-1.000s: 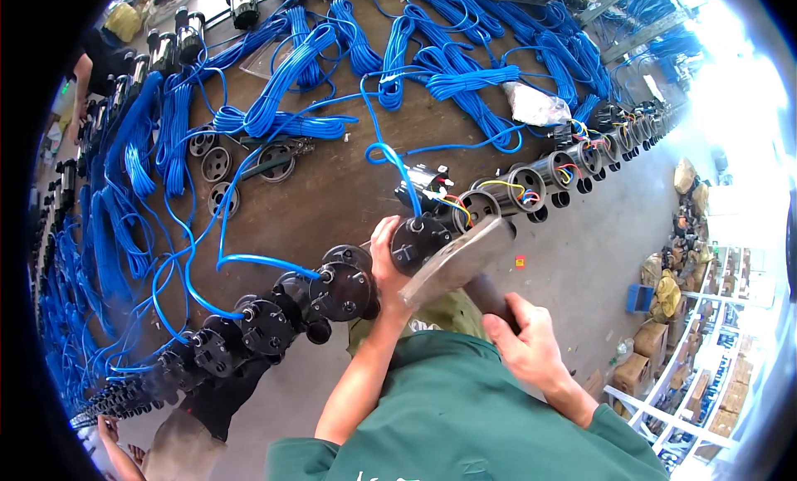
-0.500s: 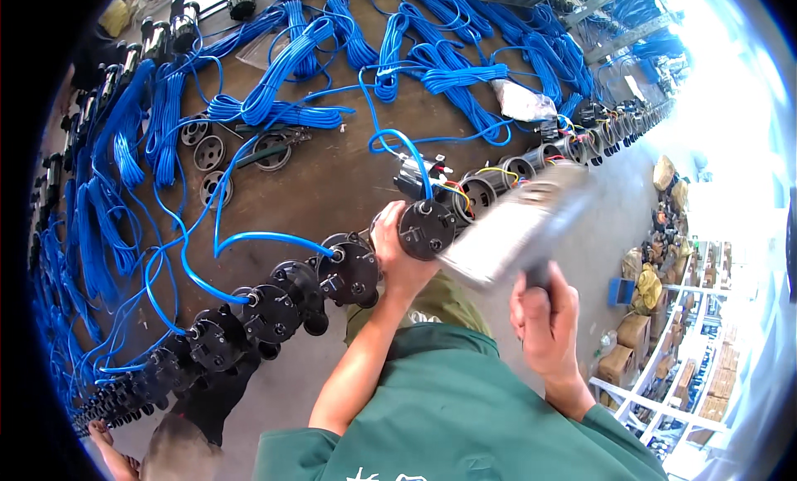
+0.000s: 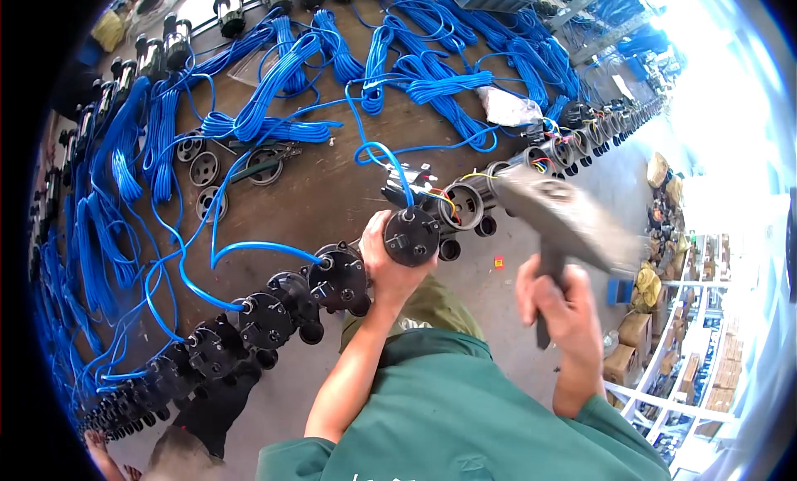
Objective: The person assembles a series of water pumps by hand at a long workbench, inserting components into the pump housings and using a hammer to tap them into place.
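My left hand (image 3: 388, 261) grips a black round pump body (image 3: 411, 236) at the bench's near edge, with a blue cable running from it. My right hand (image 3: 558, 302) holds the dark handle of a mallet with a large grey head (image 3: 564, 218), raised and blurred to the right of the pump body. The mallet head hangs apart from the pump, above an open pump housing with coloured wires (image 3: 462, 204).
A row of black pump bodies (image 3: 266, 311) lines the bench's near edge to the lower left, and another row (image 3: 581, 136) runs to the upper right. Coiled blue cables (image 3: 274, 107) cover the brown bench (image 3: 332, 190). Several loose round rings (image 3: 203, 170) lie at left. Cardboard boxes (image 3: 631, 356) stand on the floor.
The mallet has swung from low beside the pump body up and to the right. My left hand keeps its grip on the pump body.
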Action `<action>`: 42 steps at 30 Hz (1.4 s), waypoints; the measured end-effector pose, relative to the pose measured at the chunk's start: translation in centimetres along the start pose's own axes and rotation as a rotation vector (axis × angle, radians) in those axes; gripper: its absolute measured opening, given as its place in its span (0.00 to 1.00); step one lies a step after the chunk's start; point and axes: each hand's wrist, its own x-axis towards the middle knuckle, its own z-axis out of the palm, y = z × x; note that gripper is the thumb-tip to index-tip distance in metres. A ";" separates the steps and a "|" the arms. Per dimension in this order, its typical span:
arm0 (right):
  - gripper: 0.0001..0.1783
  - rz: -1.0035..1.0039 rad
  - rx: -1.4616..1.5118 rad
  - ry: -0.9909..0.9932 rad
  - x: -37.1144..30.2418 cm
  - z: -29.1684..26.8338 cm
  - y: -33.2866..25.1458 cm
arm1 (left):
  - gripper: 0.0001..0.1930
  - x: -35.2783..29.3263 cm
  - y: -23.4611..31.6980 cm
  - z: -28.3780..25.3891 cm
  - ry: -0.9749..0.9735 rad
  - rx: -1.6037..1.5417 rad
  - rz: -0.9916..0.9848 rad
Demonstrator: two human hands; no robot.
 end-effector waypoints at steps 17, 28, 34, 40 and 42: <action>0.15 -0.223 -0.065 0.008 1.5 0.6 0.6 | 0.45 0.0 -0.8 0.1 0.046 0.058 0.067; 0.14 -0.394 -0.238 -0.231 3.9 2.7 1.4 | 0.49 0.4 -0.8 -0.3 0.014 0.112 0.081; 0.21 0.106 -0.600 -0.346 7.4 3.6 3.8 | 0.47 0.6 -1.5 0.3 0.086 0.080 0.072; 0.17 -0.213 -0.524 -0.283 5.5 3.6 4.8 | 0.48 -0.1 -0.7 -0.2 0.063 0.098 0.040; 0.19 -0.084 -0.656 -0.275 7.0 3.8 6.1 | 0.50 0.0 -0.6 0.1 0.027 0.090 0.047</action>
